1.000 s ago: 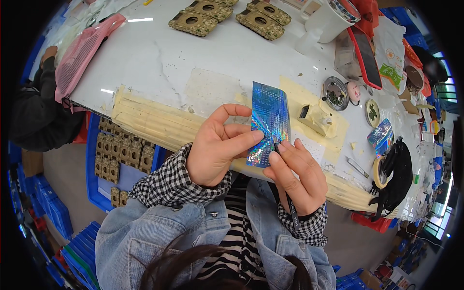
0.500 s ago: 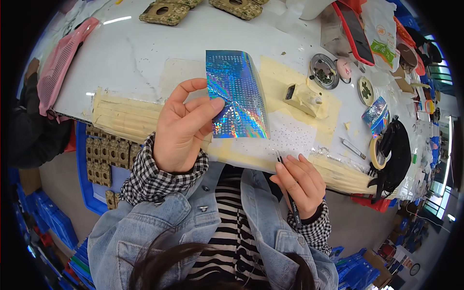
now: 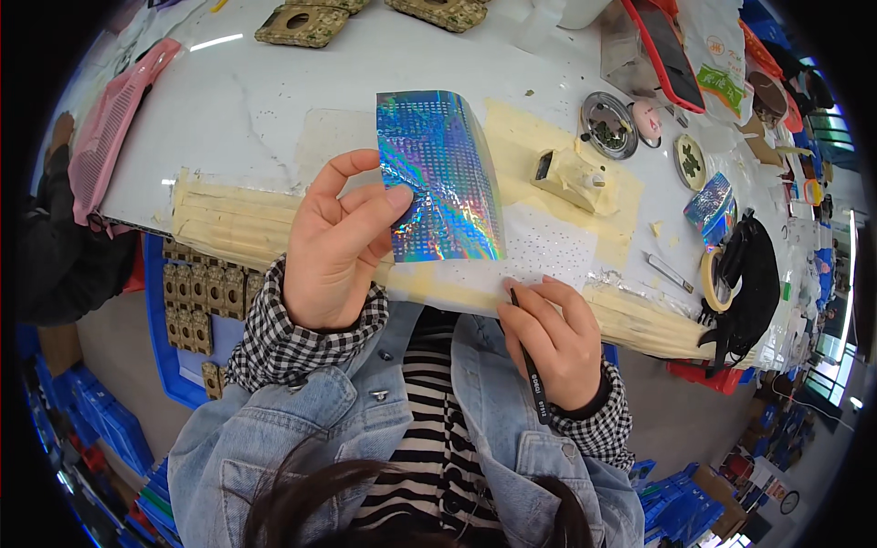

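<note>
My left hand (image 3: 340,239) pinches the left edge of a shiny blue holographic sticker sheet (image 3: 443,178) covered in rows of tiny marks, holding it up above the table. Black tweezers (image 3: 532,370) are held in my right hand (image 3: 557,342), at the table's front edge. Their tips point at a white sheet (image 3: 553,248) strewn with tiny dark specks; whether they grip anything is too small to tell. Just beyond that sheet, a small block wrapped in pale yellow tape (image 3: 575,178) stands on yellow masking tape.
Camouflage-patterned cases (image 3: 301,25) lie at the far edge, and more fill a blue tray (image 3: 163,352) below the table at left. A pink mesh basket (image 3: 123,128) stands left. To the right are a round metal dish (image 3: 609,126), a red-cased phone (image 3: 667,59), a tape roll (image 3: 720,279) and a black cloth item (image 3: 749,283).
My right hand has shifted slightly left and up with the tweezers, bringing them nearer the speckled sheet. The sticker sheet and my left hand have drifted a little left.
</note>
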`<state>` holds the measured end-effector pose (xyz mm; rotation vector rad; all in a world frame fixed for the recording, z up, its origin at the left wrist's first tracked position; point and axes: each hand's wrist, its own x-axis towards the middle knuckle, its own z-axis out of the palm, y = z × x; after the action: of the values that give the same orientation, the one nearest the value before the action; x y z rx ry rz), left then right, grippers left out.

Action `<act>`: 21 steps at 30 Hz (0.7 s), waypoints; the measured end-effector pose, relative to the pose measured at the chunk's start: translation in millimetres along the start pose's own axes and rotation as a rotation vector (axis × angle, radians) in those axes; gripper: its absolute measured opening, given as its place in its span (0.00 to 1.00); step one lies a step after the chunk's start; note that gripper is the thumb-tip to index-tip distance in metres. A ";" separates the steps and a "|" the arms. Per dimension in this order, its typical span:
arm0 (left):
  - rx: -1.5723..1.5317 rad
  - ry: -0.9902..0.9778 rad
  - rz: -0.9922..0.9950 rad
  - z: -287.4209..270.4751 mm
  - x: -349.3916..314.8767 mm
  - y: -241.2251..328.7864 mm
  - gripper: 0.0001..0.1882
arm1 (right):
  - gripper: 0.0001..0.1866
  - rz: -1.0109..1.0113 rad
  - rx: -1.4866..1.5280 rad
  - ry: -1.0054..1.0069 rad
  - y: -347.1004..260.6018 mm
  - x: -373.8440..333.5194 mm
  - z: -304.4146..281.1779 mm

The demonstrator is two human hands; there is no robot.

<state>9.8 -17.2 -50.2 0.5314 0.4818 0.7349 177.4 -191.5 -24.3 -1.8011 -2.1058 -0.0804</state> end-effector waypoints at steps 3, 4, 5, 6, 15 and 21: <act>0.006 0.015 0.005 1.2 -1.3 -0.6 0.19 | 0.14 0.011 0.021 -0.032 -0.1 5.9 -4.4; 0.005 0.017 0.002 1.1 -1.2 -0.5 0.19 | 0.14 0.013 0.025 -0.046 0.2 6.9 -5.7; 0.005 0.020 0.000 1.2 -1.1 -0.6 0.19 | 0.14 0.015 0.029 -0.059 0.2 7.2 -6.7; 0.002 0.019 0.000 1.2 -1.2 -0.7 0.19 | 0.14 0.015 0.038 -0.071 0.1 7.7 -7.3; -0.019 -0.008 -0.010 -0.8 1.7 -3.1 0.18 | 0.13 0.051 0.141 -0.135 -0.3 9.3 -19.4; -0.014 -0.012 0.002 1.9 2.9 -3.8 0.18 | 0.13 0.077 0.204 -0.066 4.3 10.6 -26.5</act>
<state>14.6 -18.0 -51.6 0.5231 0.4647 0.7356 186.6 -188.1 2.8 -1.7819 -2.0042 0.2093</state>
